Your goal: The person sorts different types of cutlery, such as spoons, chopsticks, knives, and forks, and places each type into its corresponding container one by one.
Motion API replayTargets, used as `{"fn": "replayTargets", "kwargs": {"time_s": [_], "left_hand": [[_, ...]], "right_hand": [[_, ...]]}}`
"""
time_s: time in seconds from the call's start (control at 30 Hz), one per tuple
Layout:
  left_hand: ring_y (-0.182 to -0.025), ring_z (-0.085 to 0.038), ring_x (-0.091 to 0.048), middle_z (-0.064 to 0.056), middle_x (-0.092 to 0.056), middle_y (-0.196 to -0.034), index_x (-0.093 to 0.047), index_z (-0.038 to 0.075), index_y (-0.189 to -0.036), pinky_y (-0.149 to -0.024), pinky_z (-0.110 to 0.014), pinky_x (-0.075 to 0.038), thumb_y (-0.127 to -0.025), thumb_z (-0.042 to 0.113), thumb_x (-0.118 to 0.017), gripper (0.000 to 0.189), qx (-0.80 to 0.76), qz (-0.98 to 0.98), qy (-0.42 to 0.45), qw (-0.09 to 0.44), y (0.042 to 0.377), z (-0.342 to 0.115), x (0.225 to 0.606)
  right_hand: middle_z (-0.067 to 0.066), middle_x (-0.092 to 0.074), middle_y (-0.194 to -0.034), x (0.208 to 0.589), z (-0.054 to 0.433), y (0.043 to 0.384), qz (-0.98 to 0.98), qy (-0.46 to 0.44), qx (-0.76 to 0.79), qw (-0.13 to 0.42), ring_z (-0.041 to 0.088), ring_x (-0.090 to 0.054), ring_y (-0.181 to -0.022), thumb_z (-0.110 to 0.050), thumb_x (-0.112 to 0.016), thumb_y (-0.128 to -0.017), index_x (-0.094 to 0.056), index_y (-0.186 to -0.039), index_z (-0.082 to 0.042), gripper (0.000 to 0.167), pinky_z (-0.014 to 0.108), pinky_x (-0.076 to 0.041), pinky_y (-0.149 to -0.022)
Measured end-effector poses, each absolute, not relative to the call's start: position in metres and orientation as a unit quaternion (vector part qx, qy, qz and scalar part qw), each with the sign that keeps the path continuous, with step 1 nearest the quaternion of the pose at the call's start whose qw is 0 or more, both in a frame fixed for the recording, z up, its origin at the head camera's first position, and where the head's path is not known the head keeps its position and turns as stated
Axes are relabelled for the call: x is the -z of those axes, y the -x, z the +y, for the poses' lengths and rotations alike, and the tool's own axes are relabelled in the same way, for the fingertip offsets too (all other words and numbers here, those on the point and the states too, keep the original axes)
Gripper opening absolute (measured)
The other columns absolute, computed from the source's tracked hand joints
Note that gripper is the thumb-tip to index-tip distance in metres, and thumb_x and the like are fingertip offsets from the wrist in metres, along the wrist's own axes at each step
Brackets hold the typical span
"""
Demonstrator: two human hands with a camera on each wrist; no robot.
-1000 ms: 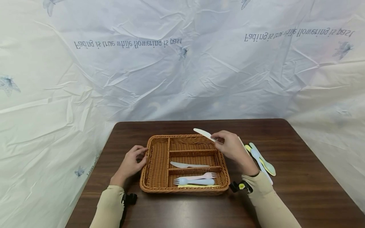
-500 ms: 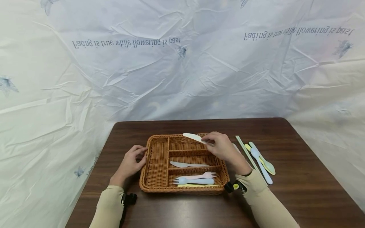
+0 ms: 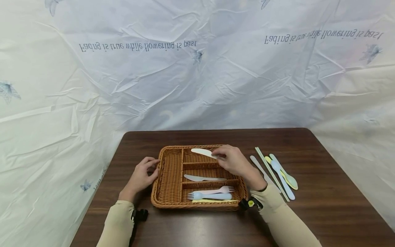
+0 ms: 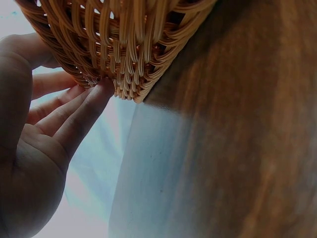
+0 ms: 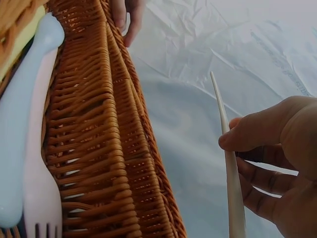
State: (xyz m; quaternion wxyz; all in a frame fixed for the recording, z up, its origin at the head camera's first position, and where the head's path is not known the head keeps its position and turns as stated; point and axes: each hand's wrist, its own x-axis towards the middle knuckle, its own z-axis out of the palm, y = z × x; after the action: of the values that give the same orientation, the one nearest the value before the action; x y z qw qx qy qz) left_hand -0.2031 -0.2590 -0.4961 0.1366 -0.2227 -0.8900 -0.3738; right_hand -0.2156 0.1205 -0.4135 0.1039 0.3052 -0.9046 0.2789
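My right hand [image 3: 232, 160] pinches a white plastic knife [image 3: 202, 152] by one end, holding it over the back compartment of a wicker basket [image 3: 182, 154]. In the right wrist view the thumb and fingers grip this knife [image 5: 233, 183] seen nearly edge-on. At the basket's left side, my left hand [image 3: 144, 175] touches the rim and outer wall; the left wrist view shows its extended fingers [image 4: 84, 114] against the weave. A pale knife [image 3: 203, 178] lies in the middle compartment. Pink [image 3: 216, 191] and light blue [image 3: 213, 196] forks and a yellow utensil [image 3: 213, 201] lie in the front one.
Right of the basket on the dark wooden table [image 3: 324, 192] lie a whitish utensil [image 3: 262, 169], pale green chopsticks [image 3: 266, 166], a light blue spoon [image 3: 282, 178] and yellow and green utensils [image 3: 290, 180]. A printed cloth [image 3: 197, 85] hangs behind.
My right hand has moved left and slightly down with the white knife, from the basket's back right corner to over the back compartment. The left hand stays at the basket's side.
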Motion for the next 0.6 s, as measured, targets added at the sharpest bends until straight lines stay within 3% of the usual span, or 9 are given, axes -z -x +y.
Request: {"fn": "replayTargets", "kwargs": {"time_s": [0.2, 0.43, 0.6], "left_hand": [[-0.086, -0.015, -0.065, -0.009, -0.055, -0.111, -0.064, -0.001, -0.122, -0.072, -0.029, -0.060, -0.091, 0.005, -0.064, 0.032, 0.372, -0.891, 0.222, 0.138, 0.2032, -0.2587, 0.4949], [-0.086, -0.015, -0.065, -0.010, -0.055, -0.111, -0.065, -0.001, -0.122, -0.072, -0.028, -0.059, -0.090, 0.005, -0.065, 0.032, 0.369, -0.892, 0.223, 0.140, 0.2035, -0.2580, 0.4947], [-0.085, -0.015, -0.066, -0.011, -0.056, -0.111, -0.065, -0.001, -0.121, -0.072, -0.028, -0.060, -0.090, 0.005, -0.065, 0.031, 0.364, -0.892, 0.224, 0.145, 0.2025, -0.2585, 0.4962]], "right_hand": [[0.001, -0.069, -0.104, 0.4151, 0.1178, 0.2164, -0.892, -0.342, -0.275, 0.105, 0.015, -0.065, -0.089, -0.009, -0.071, -0.088, -0.073, -0.108, -0.014, 0.020, 0.032, -0.057, -0.073], [0.003, -0.070, -0.112, 0.4152, 0.1200, 0.2174, -0.897, -0.349, -0.247, 0.109, 0.023, -0.066, -0.102, -0.011, -0.072, -0.088, -0.072, -0.111, -0.015, 0.023, 0.057, -0.044, -0.101], [0.004, -0.069, -0.113, 0.4171, 0.1211, 0.2168, -0.901, -0.340, -0.251, 0.101, 0.024, -0.065, -0.102, -0.015, -0.070, -0.090, -0.071, -0.113, -0.014, 0.023, 0.054, -0.047, -0.098]]}}
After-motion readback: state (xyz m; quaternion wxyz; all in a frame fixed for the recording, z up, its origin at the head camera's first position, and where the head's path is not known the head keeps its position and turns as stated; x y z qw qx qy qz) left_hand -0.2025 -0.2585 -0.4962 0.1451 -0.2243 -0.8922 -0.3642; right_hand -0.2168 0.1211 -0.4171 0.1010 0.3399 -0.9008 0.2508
